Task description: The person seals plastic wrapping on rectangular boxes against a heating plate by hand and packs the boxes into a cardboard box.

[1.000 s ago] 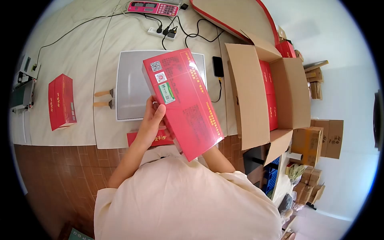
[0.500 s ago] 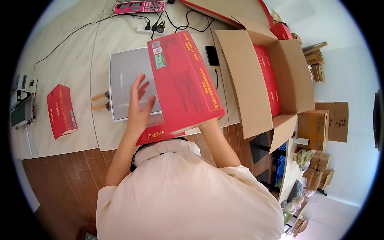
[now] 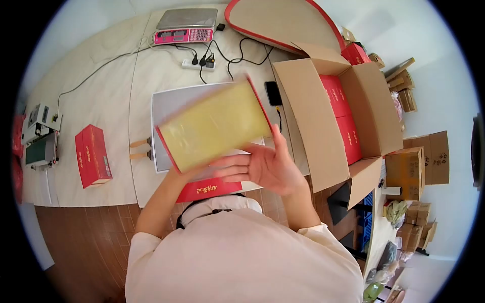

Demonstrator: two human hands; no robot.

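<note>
A red box with a yellow side is held tilted above the table, slightly blurred by motion. My left hand grips it at the lower left corner, its fingers mostly hidden by the box. My right hand is open below the box's right end, palm showing and fingers stretched out, with the thumb close to the box's edge. Under the held box lies a grey-topped board with a white rim. Another red box with gold lettering lies at the table's near edge.
An open carton with red boxes inside stands on the right. A phone lies beside it. A closed red box stands on the left. At the back are a pink scale, a power strip and cables.
The red box has turned over from its printed red face to its yellow side. My left hand has gone from open to gripping it; my right hand has let go and opened.
</note>
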